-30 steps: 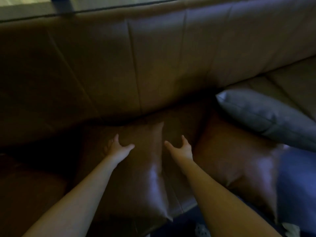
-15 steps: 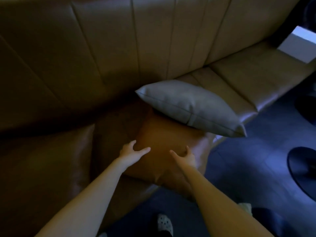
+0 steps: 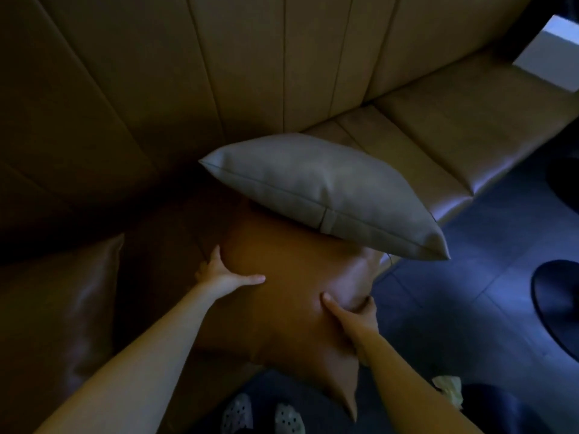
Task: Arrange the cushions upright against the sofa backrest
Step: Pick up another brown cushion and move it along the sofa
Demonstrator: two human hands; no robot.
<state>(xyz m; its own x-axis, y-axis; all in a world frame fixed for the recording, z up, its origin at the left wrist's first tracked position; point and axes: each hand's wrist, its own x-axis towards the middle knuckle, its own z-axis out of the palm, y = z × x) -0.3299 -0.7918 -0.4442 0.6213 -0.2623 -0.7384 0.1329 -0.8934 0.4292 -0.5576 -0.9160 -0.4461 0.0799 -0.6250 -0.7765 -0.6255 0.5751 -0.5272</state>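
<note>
A brown leather cushion (image 3: 291, 296) lies flat on the sofa seat, one corner hanging past the front edge. My left hand (image 3: 224, 275) grips its left edge, thumb on top. My right hand (image 3: 352, 314) grips its right edge, thumb pressed into the top. A grey cushion (image 3: 322, 189) lies tilted over the brown cushion's far side. Another brown cushion (image 3: 62, 314) rests at the left on the seat. The panelled sofa backrest (image 3: 250, 64) rises behind them.
The sofa seat (image 3: 438, 130) runs on to the right. Dark tiled floor (image 3: 470, 308) lies to the right, with a round black base (image 3: 560, 305) on it. My shoes (image 3: 263, 416) show at the bottom edge. A pale crumpled thing (image 3: 448, 388) lies on the floor.
The view swung right from the left brown cushion. Both hands went from open above the middle brown cushion to gripping its two side edges.
</note>
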